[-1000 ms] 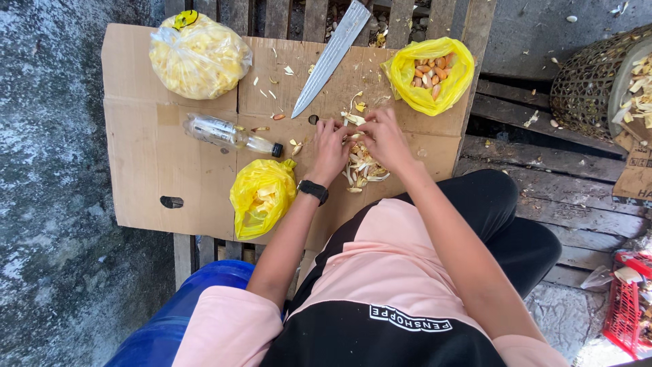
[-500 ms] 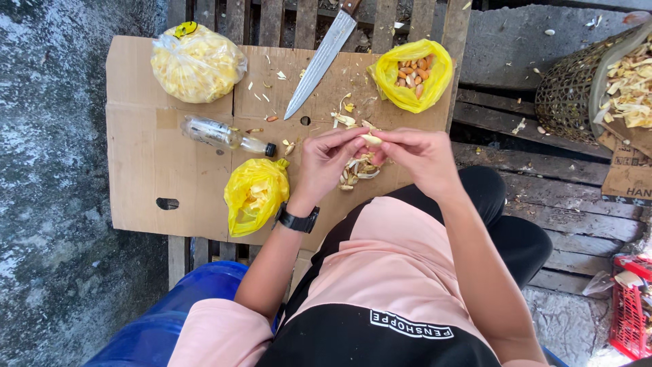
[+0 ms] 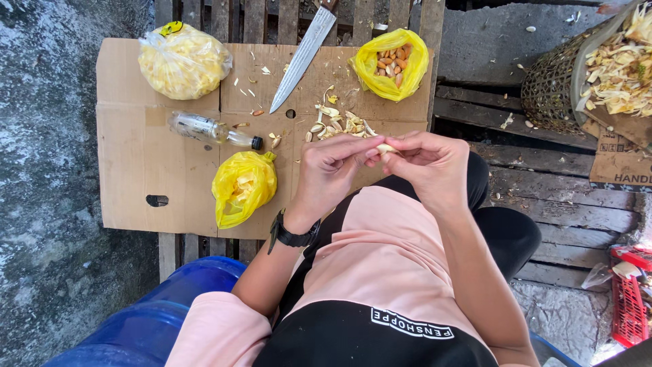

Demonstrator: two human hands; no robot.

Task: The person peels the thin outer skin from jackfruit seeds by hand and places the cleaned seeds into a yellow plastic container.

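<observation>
Seed (image 3: 387, 147), pale and small, sits pinched between both hands above the person's lap, lifted clear of the cardboard sheet (image 3: 136, 156) so the fingers can work its skin. Left hand (image 3: 331, 170) and right hand (image 3: 435, 166) have fingertips closed on it. Peelings (image 3: 336, 126) lie heaped just beyond; knife (image 3: 299, 58) rests aside. Since half a second ago, the hands have drawn nearer the body.

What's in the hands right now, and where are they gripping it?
A small pale seed, pinched at its ends between the fingertips of the left hand and the right hand.
</observation>
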